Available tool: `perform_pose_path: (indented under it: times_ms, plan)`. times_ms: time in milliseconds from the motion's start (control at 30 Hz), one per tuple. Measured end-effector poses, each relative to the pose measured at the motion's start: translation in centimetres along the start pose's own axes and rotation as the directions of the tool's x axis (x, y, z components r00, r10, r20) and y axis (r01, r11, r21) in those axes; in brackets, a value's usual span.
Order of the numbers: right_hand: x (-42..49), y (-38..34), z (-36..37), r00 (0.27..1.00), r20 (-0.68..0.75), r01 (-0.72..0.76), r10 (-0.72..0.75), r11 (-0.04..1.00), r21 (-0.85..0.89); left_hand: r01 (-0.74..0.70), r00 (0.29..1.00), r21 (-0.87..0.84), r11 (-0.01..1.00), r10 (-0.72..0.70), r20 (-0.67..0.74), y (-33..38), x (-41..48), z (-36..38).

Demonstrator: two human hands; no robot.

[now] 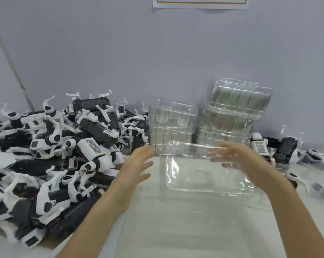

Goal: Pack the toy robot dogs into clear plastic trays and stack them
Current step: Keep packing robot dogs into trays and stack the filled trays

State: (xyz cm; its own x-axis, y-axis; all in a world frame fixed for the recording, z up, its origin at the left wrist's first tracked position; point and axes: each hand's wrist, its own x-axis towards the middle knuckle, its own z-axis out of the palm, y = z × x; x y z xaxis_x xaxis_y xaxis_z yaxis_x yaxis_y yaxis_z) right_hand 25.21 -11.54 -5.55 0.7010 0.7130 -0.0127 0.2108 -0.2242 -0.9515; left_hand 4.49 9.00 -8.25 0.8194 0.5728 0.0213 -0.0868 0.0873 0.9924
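Head view: right hand supports clear plastic tray for loading, grip indiscernible; left hand spread, ready to steady.

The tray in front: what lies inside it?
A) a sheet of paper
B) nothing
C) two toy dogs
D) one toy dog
B: the tray is see-through and bare inside, only the right hand shows through its plastic; the toy dogs lie in a pile to its left.

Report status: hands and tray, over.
Left hand open, beside empty clear rectangular plastic tray. Right hand behind it, grip unclear. Black-and-white toy robot dogs heaped left, unpacked.
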Motion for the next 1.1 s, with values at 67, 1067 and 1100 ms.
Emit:
perform_pose_path:
  times_ms: [67,1067,1100]
  plan:
    - [0.7,1.5,1.0,0.994,0.052,-0.09,0.094,0.992,-0.088,-0.054,0.989,0.301,0.952,0.092,-0.113,-1.1,0.2,0.4]
    - [-0.4,-3.0,7.7,0.998,-0.037,0.05,-0.041,0.957,0.285,-0.093,0.993,-0.738,0.668,0.114,-0.022,3.3,1.9,-1.0]
    - [-0.6,-3.2,8.4,1.0,0.02,0.016,-0.023,0.95,0.311,-0.082,0.99,-0.734,0.675,0.137,0.016,3.5,1.5,-0.5]
